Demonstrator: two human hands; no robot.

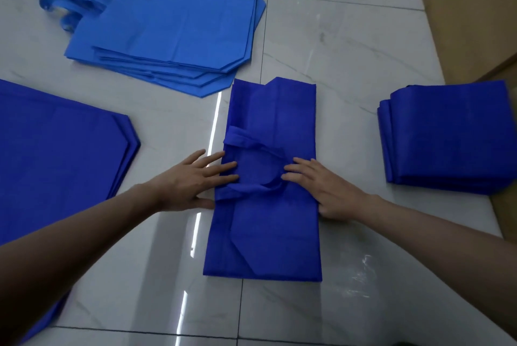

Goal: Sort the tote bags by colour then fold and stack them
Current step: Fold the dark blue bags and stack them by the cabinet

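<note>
Left hand [193, 180]: flat, fingers straight and spread, fingertips pressing the left edge of the dark blue tote bag [268, 236], palm on the tiled surface [349, 46].
Right hand [321, 186]: flat, fingers straight, laid on the same bag from its right edge, fingertips touching the handle loop [246, 144].
Hands apart, facing each other across the loop.
Dark blue tote bag: under and between both hands, folded into a long narrow strip; handle loop tucked flat on top, between the two sets of fingertips.
Stack of folded dark blue bags [447, 135]: right of the right hand, well apart from it.
Pile of unfolded dark blue bags [56, 155]: left of the left hand, lying flat, partly hidden by the left forearm.
Pile of light blue bags [173, 23]: beyond the left hand, fanned, handles [75, 1] bunched at its far left.
Brown sheet [470, 9]: beyond the right hand, far right.
</note>
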